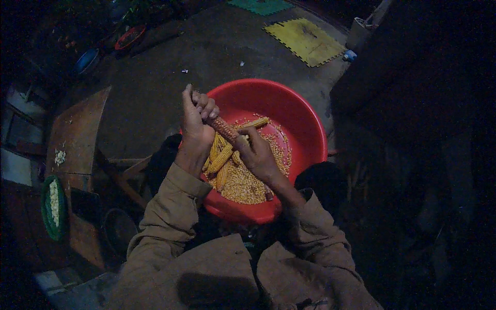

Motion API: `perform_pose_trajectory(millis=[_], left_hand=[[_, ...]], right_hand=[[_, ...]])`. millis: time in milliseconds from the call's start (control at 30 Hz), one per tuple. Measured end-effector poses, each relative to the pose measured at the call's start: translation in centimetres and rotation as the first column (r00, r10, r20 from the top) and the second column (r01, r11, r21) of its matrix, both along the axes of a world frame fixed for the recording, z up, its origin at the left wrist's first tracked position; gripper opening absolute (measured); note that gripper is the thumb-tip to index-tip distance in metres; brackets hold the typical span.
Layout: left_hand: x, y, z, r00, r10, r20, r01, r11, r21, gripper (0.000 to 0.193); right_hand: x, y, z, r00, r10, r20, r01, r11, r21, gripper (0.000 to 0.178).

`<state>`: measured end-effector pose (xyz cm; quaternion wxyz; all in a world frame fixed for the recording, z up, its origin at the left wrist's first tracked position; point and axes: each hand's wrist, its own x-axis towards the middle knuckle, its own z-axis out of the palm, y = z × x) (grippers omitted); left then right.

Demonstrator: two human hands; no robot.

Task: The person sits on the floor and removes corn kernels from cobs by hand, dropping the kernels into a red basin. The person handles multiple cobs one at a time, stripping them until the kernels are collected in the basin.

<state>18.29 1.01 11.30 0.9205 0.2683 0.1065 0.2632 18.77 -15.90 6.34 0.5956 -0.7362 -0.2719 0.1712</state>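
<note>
A corn cob (223, 127), mostly stripped to its reddish-brown core, is held slantwise over a large red basin (305, 119). My left hand (197, 116) is closed around its upper left end. At the lower right end, my right hand (257, 153) grips the cob, fingers curled and thumb pressed against it. Below them, the basin holds a heap of loose yellow corn kernels (243, 186). Several yellow ears of corn (221, 157) lie on the kernels at the left, and another ear (257, 123) lies behind my right hand.
At the left stands a wooden table (77, 139) with a small white pile (60, 157) and a green-rimmed basket (63, 206) of pale pieces. A yellow foam mat (305, 41) lies on the floor ahead. Red (130, 38) and blue basins (87, 61) sit far left. The right side is dark.
</note>
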Motion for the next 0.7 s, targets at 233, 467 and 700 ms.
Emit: perform_pose_trajectory(millis=[233, 467, 700], left_hand=[[-0.5, -1.1, 1.1, 0.999, -0.030, -0.043, 0.033, 0.996, 0.082, 0.037], [-0.5, -1.3, 0.9, 0.990, -0.111, 0.091, 0.100, 0.988, 0.119, 0.038], [-0.4, 0.3, 0.7, 0.985, -0.078, 0.151, 0.090, 0.993, -0.074, 0.036]], right_hand=[[-0.3, 0.9, -1.3, 0.899, -0.140, 0.416, 0.185, 0.980, -0.069, 0.024], [0.6, 1.7, -3.5, 0.988, -0.157, 0.001, 0.156, 0.979, 0.130, 0.030], [-0.2, 0.4, -0.2, 0.639, 0.261, -0.724, 0.138, 0.887, 0.441, 0.032]])
